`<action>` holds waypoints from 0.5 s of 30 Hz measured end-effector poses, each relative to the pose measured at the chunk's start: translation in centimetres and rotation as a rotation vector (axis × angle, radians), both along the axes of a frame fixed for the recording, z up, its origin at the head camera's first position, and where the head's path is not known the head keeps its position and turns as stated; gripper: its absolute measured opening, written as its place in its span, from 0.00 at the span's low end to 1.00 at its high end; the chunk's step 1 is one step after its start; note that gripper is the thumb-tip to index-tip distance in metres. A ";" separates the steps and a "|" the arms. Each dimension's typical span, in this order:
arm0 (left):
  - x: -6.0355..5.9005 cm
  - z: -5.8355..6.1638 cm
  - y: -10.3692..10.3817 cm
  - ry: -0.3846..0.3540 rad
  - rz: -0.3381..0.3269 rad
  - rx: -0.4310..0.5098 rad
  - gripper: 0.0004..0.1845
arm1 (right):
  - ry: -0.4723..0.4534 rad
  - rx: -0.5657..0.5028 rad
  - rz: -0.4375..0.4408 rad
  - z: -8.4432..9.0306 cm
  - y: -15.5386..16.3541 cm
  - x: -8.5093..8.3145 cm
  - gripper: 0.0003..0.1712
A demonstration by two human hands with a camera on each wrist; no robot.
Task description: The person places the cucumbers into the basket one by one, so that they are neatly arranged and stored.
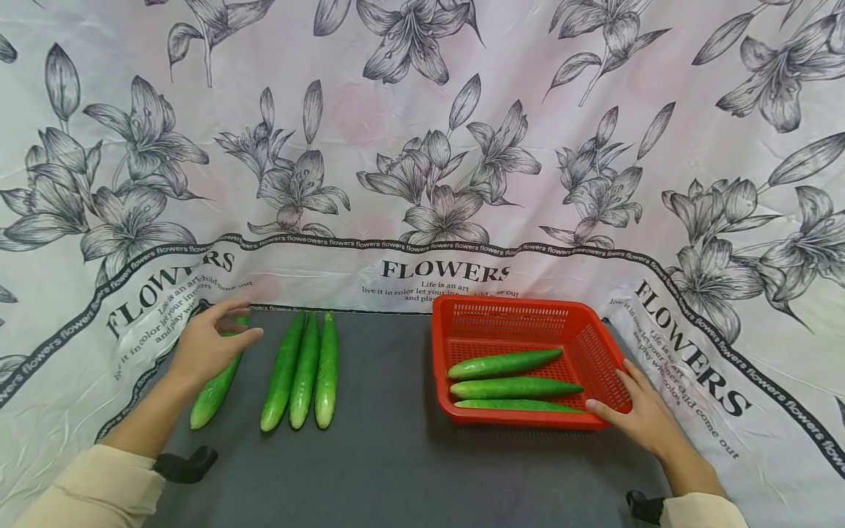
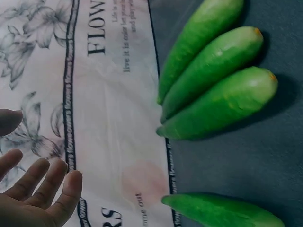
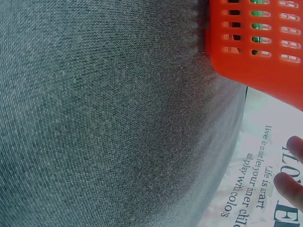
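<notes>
Loading cucumbers into the red basket [image 1: 590, 345], judging by the layout: three cucumbers [image 1: 511, 381] already lying inside, four waiting on the grey table [image 1: 396, 455]. Hovering with the left hand [image 1: 207, 345] over the far end of the lone cucumber [image 1: 214, 392] at the table's left edge, fingers spread and relaxed, not gripping yet. Leaving the group of three [image 1: 305, 370] just to its right untouched. Resting the right hand [image 1: 637, 414], fingers straight, against the basket's near right corner.
</notes>
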State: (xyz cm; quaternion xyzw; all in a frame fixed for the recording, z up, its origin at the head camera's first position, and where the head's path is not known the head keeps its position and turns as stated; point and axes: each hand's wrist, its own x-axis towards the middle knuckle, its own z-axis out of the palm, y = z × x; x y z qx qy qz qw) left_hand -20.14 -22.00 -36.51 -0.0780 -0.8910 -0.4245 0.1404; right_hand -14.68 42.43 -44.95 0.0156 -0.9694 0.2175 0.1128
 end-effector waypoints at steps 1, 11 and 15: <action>0.0 -0.1 -0.2 -0.005 0.005 -0.004 0.31 | -0.002 0.000 -0.001 0.0 0.0 0.0 0.48; -0.2 -2.0 -2.3 -0.112 0.105 -0.052 0.37 | -0.018 0.000 -0.001 0.1 0.0 0.0 0.48; -0.7 -3.0 -3.4 -0.183 0.157 -0.084 0.40 | -0.007 0.005 -0.006 0.1 0.0 0.0 0.48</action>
